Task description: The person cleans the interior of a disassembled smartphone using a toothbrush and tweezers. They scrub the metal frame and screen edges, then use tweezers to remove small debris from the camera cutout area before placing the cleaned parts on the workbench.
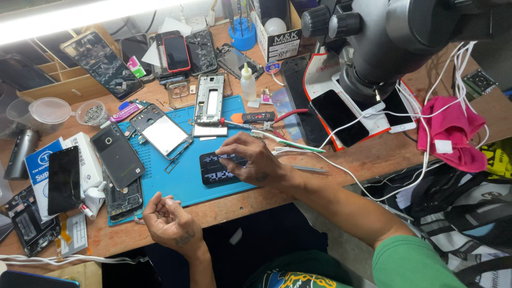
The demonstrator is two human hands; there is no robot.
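My right hand lies on a dark phone that rests flat on the blue work mat. Its fingers curl over the phone's far edge and grip it. My left hand hovers at the mat's front edge, palm up, fingers loosely bent and apart. A few tiny specks show in the palm, too small to identify. A white and green toothbrush lies just behind my right hand, and metal tweezers lie beside its wrist.
Phone frames and back covers lie on the mat. More phones and parts crowd the left and back of the wooden bench. A microscope overhangs the right side, with white cables, a pink cloth and a small glue bottle.
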